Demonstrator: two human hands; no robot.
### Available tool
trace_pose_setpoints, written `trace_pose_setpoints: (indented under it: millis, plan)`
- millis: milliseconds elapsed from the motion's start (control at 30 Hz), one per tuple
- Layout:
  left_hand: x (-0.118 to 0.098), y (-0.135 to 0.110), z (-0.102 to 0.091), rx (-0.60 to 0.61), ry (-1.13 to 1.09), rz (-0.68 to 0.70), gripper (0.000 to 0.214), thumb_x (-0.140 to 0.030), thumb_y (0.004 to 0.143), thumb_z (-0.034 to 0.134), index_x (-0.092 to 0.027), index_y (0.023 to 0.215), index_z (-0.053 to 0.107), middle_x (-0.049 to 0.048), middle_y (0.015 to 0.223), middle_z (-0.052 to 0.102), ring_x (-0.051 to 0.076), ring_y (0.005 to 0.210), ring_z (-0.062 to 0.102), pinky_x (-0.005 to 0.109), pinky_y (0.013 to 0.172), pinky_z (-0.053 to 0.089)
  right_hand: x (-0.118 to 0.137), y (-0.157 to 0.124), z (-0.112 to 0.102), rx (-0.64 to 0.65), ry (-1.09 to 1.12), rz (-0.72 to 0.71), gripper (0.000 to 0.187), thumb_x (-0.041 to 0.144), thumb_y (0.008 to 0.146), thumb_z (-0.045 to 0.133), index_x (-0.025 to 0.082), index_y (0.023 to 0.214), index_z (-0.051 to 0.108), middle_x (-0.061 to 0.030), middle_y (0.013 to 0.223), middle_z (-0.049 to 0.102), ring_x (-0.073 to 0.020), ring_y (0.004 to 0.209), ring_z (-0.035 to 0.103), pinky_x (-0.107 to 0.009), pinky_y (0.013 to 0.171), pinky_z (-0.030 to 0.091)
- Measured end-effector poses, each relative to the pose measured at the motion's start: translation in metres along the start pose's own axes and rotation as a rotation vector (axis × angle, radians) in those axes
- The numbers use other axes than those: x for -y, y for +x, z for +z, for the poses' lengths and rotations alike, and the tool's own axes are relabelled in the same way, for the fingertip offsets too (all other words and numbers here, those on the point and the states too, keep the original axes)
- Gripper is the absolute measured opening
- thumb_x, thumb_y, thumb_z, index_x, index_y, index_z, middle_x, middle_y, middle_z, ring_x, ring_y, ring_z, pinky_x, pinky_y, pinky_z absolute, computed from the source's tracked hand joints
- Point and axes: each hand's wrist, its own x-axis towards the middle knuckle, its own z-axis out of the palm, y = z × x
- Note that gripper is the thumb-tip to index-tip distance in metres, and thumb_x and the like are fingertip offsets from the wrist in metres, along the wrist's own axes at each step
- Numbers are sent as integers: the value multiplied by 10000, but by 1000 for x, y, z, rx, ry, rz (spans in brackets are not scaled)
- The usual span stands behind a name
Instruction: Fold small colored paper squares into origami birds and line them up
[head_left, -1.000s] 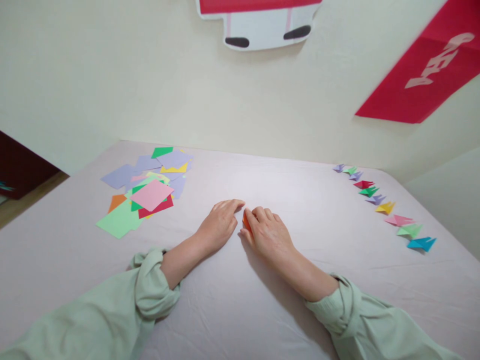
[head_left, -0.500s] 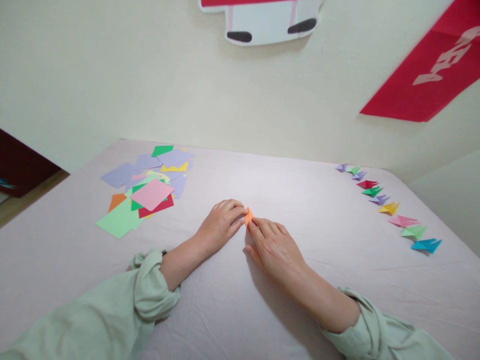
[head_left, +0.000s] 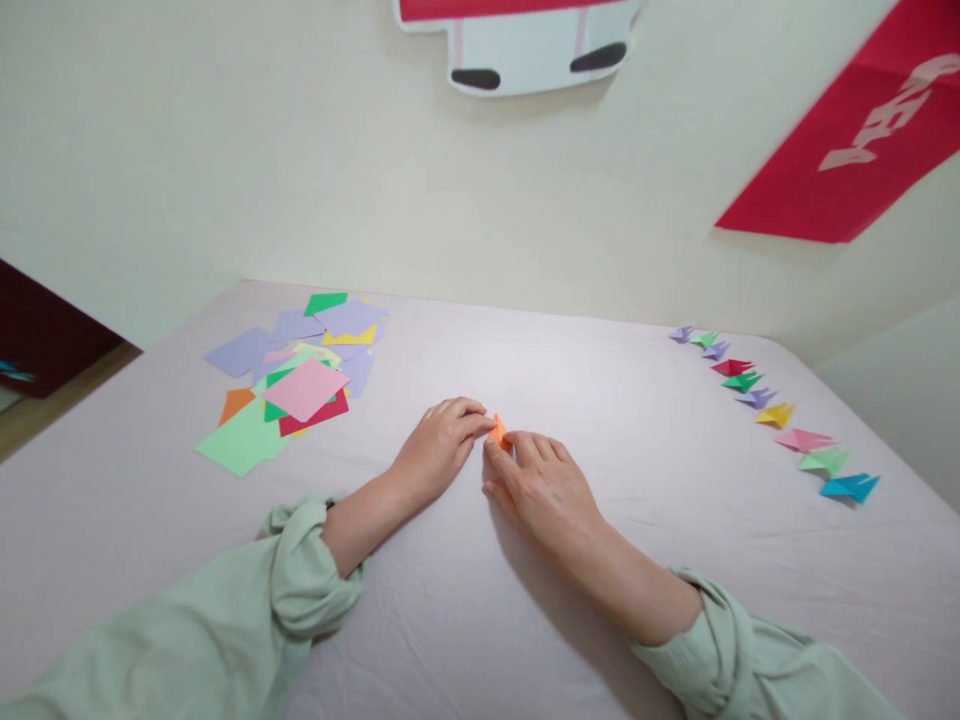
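Note:
A small folded orange paper (head_left: 499, 430) with a pointed tip lies on the pale tablecloth between my hands. My left hand (head_left: 442, 445) holds its left edge with the fingertips, the fingers bent. On its right and near side, the fingers of my right hand (head_left: 544, 490) press against it, covering its lower part. The paper's exact folds are too small to make out.
Loose coloured paper squares (head_left: 307, 388) are heaped at the left of the table (head_left: 420, 620). Along the right side runs a row of several small folded paper figures, the nearest a blue figure (head_left: 850, 487). A wall (head_left: 300, 150) rises behind the table.
My right hand has shifted slightly left, its index finger now lower along the orange paper. My left hand stays at the paper's left edge. The whole view has tilted a little.

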Motion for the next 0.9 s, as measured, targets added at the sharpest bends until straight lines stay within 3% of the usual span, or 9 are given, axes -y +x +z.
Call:
trace_pose_setpoints:
  millis: [300,600,900]
  plan:
    - [-1,-2,0,11,31,-3,296,-119,922,458,-241,1105,656,36,1156,629,181,1117,561,378,988,443,2,-15,-7,7,26,-7,239,314,865,671,191,1061,612,-79,1044,641,-242,944,585,-372,827,432]
    - [-8,-4,-1,46,75,45,280,-178,910,528,-216,1185,567,62,1224,602,211,1186,522,395,1008,425,2,-15,-8,24,69,1,256,299,860,676,190,1082,612,-76,1066,642,-244,977,591,-381,841,458]
    - [-6,-2,4,82,49,83,212,-181,933,517,-210,1108,633,50,1167,662,203,1122,570,389,972,456,2,-15,1,-2,114,-4,451,303,849,683,115,1237,550,-147,1291,584,-280,1127,551,-413,916,468]
